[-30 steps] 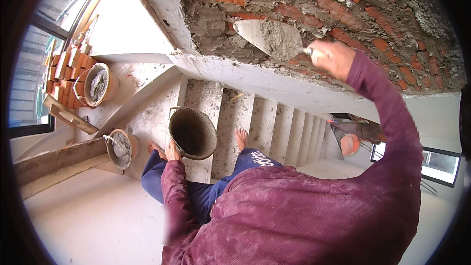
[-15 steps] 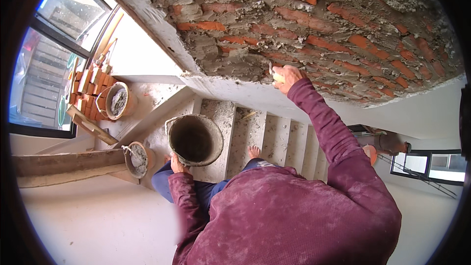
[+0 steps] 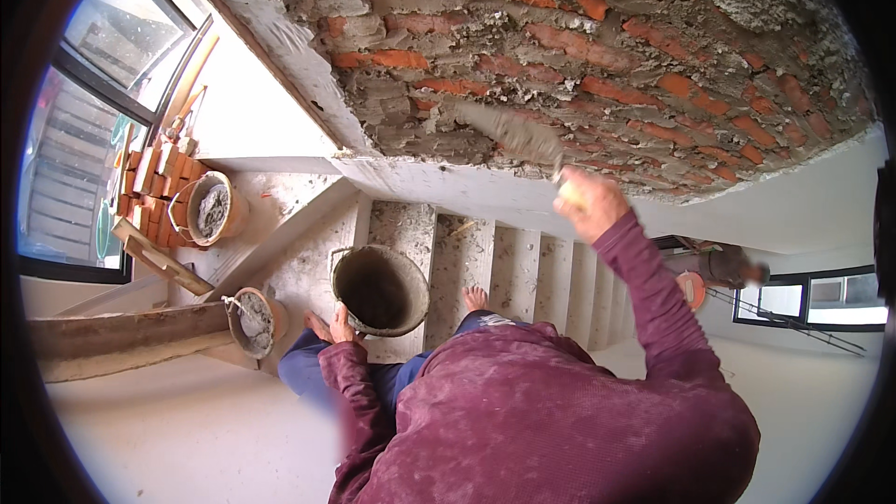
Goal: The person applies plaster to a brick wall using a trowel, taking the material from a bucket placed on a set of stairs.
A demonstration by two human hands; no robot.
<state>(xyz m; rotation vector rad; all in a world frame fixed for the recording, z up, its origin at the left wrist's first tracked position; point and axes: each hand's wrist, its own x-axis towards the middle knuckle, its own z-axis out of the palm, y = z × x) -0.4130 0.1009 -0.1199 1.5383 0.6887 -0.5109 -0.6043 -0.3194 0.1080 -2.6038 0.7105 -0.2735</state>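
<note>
My right hand (image 3: 594, 207) is closed round the handle of a trowel (image 3: 511, 133), its blade somewhat blurred against the lower part of a brick wall (image 3: 644, 84). Grey mortar is smeared over much of the brick, thickest at the lower left near the white edge strip. Down by my left knee, my left hand (image 3: 342, 325) grips the near left rim of a dark, mortar-stained bucket (image 3: 403, 282). The bucket tilts, its mouth facing up toward me; its inside is dark, and I cannot make out how much it holds.
Splattered stairs (image 3: 509, 266) run to the right beneath the wall. At left stand a larger mortar bucket (image 3: 241, 210), a smaller one (image 3: 277, 319), stacked bricks (image 3: 149, 177) and a wooden plank (image 3: 154, 257). Another person (image 3: 719, 267) is at the far right, near an orange bucket (image 3: 691, 290).
My right hand has moved right and down from the wall's lower edge, bringing the trowel blade into plain view. The bucket in my left hand sits slightly lower and further right.
</note>
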